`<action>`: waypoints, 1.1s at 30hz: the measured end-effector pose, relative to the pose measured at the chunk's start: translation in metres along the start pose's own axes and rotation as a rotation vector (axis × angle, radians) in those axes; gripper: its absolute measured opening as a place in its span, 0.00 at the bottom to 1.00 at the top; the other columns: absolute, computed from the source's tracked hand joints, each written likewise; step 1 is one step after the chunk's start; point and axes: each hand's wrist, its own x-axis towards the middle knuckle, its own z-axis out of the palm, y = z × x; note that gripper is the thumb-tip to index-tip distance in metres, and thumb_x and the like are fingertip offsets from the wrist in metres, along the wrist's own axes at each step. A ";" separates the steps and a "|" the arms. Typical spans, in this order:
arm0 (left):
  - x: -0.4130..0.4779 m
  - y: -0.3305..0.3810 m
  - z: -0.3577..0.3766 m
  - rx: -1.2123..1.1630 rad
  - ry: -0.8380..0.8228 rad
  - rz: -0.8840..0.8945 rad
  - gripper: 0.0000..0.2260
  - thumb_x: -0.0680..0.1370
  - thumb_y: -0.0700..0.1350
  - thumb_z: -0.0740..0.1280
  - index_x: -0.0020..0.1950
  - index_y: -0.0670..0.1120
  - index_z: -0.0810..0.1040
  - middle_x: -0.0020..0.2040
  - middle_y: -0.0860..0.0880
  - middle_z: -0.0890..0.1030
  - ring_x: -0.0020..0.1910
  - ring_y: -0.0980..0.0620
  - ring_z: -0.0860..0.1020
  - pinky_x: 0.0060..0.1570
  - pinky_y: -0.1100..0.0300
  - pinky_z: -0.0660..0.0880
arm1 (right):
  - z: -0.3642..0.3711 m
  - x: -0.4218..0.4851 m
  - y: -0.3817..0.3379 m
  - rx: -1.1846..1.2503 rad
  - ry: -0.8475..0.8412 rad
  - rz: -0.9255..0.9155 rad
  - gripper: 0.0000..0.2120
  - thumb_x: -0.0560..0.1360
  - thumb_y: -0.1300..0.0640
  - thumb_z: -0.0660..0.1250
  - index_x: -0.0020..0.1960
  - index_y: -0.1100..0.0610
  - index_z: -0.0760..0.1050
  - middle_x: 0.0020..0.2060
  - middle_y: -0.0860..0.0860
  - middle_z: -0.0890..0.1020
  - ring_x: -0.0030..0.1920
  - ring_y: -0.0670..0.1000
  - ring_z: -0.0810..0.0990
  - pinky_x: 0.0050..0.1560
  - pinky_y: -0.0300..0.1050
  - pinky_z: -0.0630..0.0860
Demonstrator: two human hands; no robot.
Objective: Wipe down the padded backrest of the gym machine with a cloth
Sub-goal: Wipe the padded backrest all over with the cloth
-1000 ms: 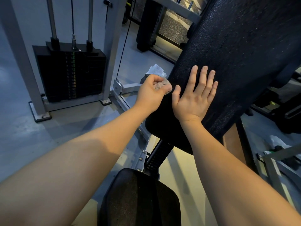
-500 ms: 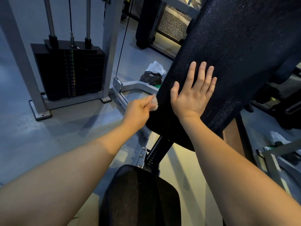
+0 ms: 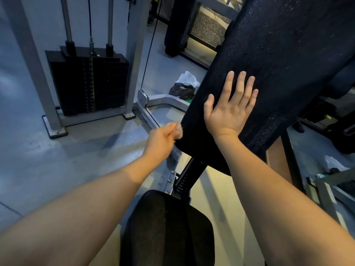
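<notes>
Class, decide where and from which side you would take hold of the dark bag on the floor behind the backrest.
Probably from above, pinching the dark bag at its crumpled top folds below the white material: it slumps soft on the floor, and the backrest hides one side.

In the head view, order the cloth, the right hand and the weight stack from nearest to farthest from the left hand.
1. cloth, gripped in the left hand itself.
2. right hand, flat on the backrest, just right.
3. weight stack, back left, across the floor.
</notes>
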 end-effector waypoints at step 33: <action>0.053 0.022 -0.013 -0.021 0.030 0.009 0.10 0.84 0.40 0.63 0.56 0.45 0.84 0.49 0.50 0.83 0.51 0.54 0.80 0.56 0.64 0.74 | -0.001 -0.001 0.001 -0.001 -0.013 -0.002 0.34 0.82 0.42 0.54 0.83 0.57 0.55 0.81 0.60 0.59 0.81 0.64 0.54 0.80 0.64 0.51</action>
